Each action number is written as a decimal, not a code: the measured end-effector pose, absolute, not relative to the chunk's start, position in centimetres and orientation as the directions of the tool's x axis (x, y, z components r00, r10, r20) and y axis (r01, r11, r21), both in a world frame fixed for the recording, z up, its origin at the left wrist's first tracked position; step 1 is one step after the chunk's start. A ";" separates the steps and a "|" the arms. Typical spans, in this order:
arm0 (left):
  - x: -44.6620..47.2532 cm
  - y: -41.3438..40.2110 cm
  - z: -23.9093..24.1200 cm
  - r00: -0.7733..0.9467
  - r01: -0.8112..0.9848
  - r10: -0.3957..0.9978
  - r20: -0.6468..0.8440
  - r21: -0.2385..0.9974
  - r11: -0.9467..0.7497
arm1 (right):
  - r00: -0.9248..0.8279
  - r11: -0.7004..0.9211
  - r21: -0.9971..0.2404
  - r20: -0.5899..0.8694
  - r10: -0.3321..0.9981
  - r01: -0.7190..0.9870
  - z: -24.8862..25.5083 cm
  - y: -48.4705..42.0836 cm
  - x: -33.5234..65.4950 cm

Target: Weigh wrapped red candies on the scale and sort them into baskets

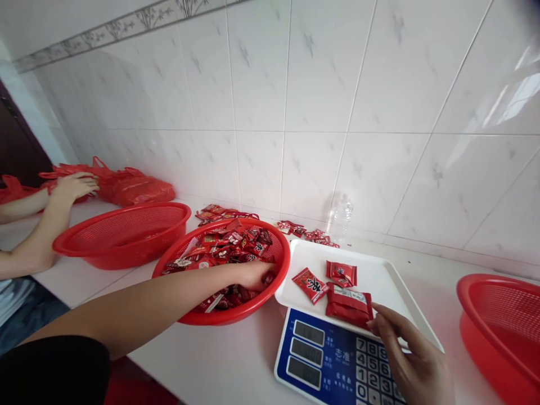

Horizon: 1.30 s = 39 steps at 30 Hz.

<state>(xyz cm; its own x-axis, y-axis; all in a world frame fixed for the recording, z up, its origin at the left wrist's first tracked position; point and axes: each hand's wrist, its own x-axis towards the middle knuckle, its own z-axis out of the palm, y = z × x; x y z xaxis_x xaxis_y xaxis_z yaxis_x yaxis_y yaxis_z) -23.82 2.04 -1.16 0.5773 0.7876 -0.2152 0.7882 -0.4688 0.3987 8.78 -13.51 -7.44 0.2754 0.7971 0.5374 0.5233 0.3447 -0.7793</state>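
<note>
Red bags (126,185) are touched by a co-worker's hand (73,185) at far left. The left hand (253,274) is sunk among red packets (228,244) in the middle basket (280,264), fingers curled, grip unclear. Three packets (340,287) lie on the scale's white tray (379,270), one touched by the open right hand (415,365).

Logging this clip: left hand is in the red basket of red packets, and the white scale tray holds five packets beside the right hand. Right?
Not quite. The head view shows three packets on the white scale tray, not five. The left hand is in the red basket, the right hand beside the tray.
</note>
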 end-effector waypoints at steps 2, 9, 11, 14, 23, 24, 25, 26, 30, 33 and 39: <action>-24.1 2.3 -0.3 0.574 0.790 0.787 -0.224 0.402 -0.462 | 0.276 0.342 -0.771 0.544 0.792 0.537 -7.2 -13.6 8.7; -25.4 2.7 3.0 0.533 0.776 0.838 -0.114 0.459 -0.432 | 0.261 0.345 -0.718 0.587 0.766 0.604 -7.1 -13.8 8.8; -25.5 2.6 4.0 0.491 0.802 0.865 -0.100 0.440 -0.404 | 0.249 0.355 -0.709 0.596 0.764 0.609 -7.1 -13.8 8.9; -25.3 2.8 5.4 0.469 0.794 0.883 0.007 0.434 -0.425 | 0.247 0.353 -0.702 0.600 0.761 0.619 -7.1 -13.8 8.9; -18.6 3.6 6.8 0.474 0.625 0.847 0.242 0.585 -0.517 | 0.252 0.382 -0.715 0.608 0.753 0.586 -6.5 -13.7 8.3; -17.6 3.6 6.5 0.503 0.604 0.838 0.213 0.607 -0.516 | 0.254 0.381 -0.717 0.608 0.752 0.584 -6.4 -13.7 8.3; -16.7 3.5 6.1 0.526 0.596 0.830 0.186 0.615 -0.516 | 0.256 0.381 -0.718 0.607 0.753 0.583 -6.3 -13.7 8.2; -15.8 3.4 5.8 0.549 0.598 0.820 0.162 0.609 -0.521 | 0.258 0.381 -0.719 0.608 0.751 0.581 -6.2 -13.7 8.2; -13.7 2.9 4.2 0.605 0.634 0.787 0.122 0.524 -0.569 | 0.262 0.386 -0.727 0.604 0.752 0.568 -6.0 -13.7 8.0; -12.7 2.7 3.1 0.645 0.654 0.762 0.062 0.473 -0.591 | 0.251 0.395 -0.718 0.613 0.749 0.573 -5.8 -13.8 7.9; -10.6 2.0 1.6 0.683 0.700 0.724 -0.096 0.367 -0.612 | 0.227 0.420 -0.692 0.639 0.735 0.587 -5.6 -13.9 7.8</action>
<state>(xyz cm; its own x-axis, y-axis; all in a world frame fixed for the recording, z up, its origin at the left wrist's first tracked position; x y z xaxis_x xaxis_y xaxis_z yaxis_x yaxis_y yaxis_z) -10.65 1.97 1.56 0.6833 0.7238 -0.0961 0.7003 -0.6125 0.3667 7.76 -13.89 -5.56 0.2273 0.7351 0.6387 0.5870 0.4198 -0.6922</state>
